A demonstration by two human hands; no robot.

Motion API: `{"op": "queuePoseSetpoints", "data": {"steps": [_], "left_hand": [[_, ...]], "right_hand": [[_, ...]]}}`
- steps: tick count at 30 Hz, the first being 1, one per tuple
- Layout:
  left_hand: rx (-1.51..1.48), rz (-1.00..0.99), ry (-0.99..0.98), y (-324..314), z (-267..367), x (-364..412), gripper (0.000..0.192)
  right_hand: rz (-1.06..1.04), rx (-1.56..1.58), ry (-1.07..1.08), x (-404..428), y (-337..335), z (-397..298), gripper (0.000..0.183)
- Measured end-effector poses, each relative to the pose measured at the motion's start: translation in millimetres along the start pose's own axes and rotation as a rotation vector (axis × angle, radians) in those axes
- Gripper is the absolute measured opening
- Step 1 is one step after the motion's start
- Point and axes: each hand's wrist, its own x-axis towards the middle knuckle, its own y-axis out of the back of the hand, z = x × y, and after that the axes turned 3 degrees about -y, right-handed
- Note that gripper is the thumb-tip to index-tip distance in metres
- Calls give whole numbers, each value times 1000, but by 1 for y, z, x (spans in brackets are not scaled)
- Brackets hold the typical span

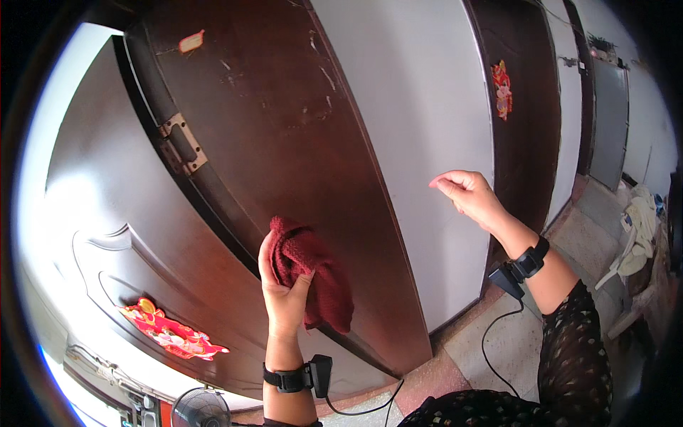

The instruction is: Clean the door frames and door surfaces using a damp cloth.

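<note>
My left hand [285, 299] grips a dark red terry cloth [315, 272], bunched up, with its lower end hanging down. The cloth is in front of the brown wooden door frame [299, 160], close to the gap beside the open door leaf [160, 256]. Over to the right, my right hand [464, 195] is raised before the white wall [416, 133], its fingers curled and nothing seen in them. A metal hinge [184, 144] joins leaf and frame. Scuffs and an orange-edged sticker [191, 41] mark the frame's upper part.
A red festive decoration [171, 331] is on the door leaf, another [502, 89] on a second brown door at right. A fan [200, 408] stands at the lower left. Pale cloths [637, 229] lie piled at the right above the tiled floor [496, 331]. Black cables hang from both wrist straps.
</note>
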Motion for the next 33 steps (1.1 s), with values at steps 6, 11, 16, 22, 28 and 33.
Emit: {"op": "queuePoseSetpoints", "data": {"steps": [6,11,16,22,28,33], "left_hand": [[-9,-17,-14,-11,-5,9,71],[-11,-9,-35,-14,-13,18,74],[18,34,4,-33,-6,22,72],[-500,-13,220,-65,15,27,64],[-405,-78,197,-70,26,39,50],[80,-152,-22,-62,24,54,41]], "right_hand": [[331,-1516,364,0,53,62,59],[290,-715,78,7,53,12,34],[-77,-211,295,-2,7,-7,25],[-499,-100,418,-35,-82,-18,75],[-330,205,208,-24,-120,17,73],[-116,-128,77,-30,-123,22,62]]}}
